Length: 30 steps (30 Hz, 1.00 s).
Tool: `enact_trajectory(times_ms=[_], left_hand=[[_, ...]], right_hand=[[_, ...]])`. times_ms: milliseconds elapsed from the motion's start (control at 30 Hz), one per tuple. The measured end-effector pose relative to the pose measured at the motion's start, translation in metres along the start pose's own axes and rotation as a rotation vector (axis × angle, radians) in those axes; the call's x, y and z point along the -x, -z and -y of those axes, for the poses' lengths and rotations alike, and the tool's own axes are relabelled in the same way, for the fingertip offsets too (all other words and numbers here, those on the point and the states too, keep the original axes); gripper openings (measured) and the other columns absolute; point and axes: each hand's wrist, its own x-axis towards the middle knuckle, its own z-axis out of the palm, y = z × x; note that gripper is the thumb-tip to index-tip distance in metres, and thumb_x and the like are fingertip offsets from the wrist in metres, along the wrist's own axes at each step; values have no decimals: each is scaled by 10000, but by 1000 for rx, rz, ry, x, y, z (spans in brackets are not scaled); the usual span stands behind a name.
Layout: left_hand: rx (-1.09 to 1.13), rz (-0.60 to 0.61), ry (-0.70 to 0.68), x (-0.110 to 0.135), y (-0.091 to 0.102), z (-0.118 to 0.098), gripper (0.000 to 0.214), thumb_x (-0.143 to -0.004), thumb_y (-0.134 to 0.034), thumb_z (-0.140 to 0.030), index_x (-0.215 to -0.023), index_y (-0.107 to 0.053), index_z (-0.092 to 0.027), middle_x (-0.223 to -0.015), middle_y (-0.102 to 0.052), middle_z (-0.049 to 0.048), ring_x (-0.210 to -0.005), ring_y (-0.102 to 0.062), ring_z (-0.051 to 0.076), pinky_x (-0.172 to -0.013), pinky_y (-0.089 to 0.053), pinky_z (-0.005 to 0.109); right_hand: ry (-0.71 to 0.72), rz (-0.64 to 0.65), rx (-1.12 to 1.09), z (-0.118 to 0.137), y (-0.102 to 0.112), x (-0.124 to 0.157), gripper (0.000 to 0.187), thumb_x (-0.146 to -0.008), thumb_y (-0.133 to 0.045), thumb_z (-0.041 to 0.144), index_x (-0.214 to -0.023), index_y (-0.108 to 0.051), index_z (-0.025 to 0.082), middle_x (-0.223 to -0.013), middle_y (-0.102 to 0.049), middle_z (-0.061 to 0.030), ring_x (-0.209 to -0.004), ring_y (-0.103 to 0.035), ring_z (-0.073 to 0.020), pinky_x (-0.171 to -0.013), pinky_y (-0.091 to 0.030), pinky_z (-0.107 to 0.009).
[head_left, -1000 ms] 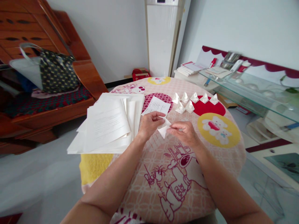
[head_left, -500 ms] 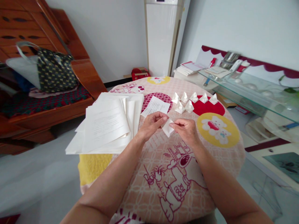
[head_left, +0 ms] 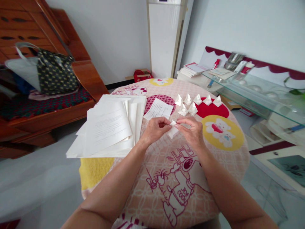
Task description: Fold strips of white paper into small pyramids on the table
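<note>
Between my two hands is a small folded piece of white paper (head_left: 173, 131), held above the patterned tablecloth (head_left: 152, 178). My left hand (head_left: 157, 128) pinches its left edge between thumb and fingers. From the other side, my right hand (head_left: 191, 129) pinches the upper right edge, its thumb across the paper. Just beyond my hands lies a loose printed sheet (head_left: 159, 109). Several small folded paper shapes with pointed tops (head_left: 192, 109) stand in two rows at the back right, apart from my hands.
A pile of printed paper sheets (head_left: 107, 127) covers the table's left side. To the right stands a glass-topped shelf unit (head_left: 262, 95) with cups and papers. A wooden bench (head_left: 83, 86) at the left bears a dotted bag (head_left: 56, 71).
My fingertips have come closer together on the paper, and my right hand has risen slightly. The paper appears smaller, with its top edge being bent. The other papers have stayed put.
</note>
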Motion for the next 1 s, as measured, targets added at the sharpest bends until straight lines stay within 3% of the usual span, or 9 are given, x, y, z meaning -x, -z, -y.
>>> enact_trajectory(times_ms=[67, 267, 567, 767, 1000], left_hand=[[-8, 20, -4, 1, -1, 0, 172, -806, -734, -305, -809, -723, -133, -693, -658, 18, -604, -528, 102, -562, -371, 235], [8, 48, -8, 1, -1, 1, 180, -798, -747, -319, -791, -716, -141, -700, -661, 24, -620, -534, 107, -569, -374, 235], [94, 75, -8, 0, 0, 3, 237, -814, -777, -376, -795, -717, -147, -704, -657, 21, -624, -523, 103, -569, -375, 238], [205, 237, 29, -1, 6, 3, 259, -737, -856, -355, -837, -726, -154, -881, -727, 58, -762, -627, 138, -711, -498, 271], [219, 261, 48, -2, 6, 7, 263, -739, -855, -357, -825, -716, -151, -873, -728, 60, -772, -634, 140, -716, -504, 272]], right_hand=[[-10, 27, -77, 1, 1, -2, 81, -743, -816, 311, -764, -783, 240, -960, -791, -56, -952, -708, -247, -917, -541, -414], [-158, 161, -182, 2, 1, 0, 112, -746, -805, 310, -726, -765, 207, -722, -739, -21, -667, -644, -169, -620, -504, -296], [-210, 250, -184, 7, 7, 0, 238, -782, -778, 348, -620, -701, 192, -581, -570, 24, -572, -470, -116, -529, -354, -262], [-310, 180, -282, 1, 10, -2, 235, -749, -785, 351, -599, -692, 196, -566, -542, 30, -541, -433, -110, -494, -318, -258], [-346, 180, -300, -1, 12, -4, 254, -712, -796, 353, -560, -671, 194, -541, -532, 31, -521, -416, -104, -471, -294, -251]])
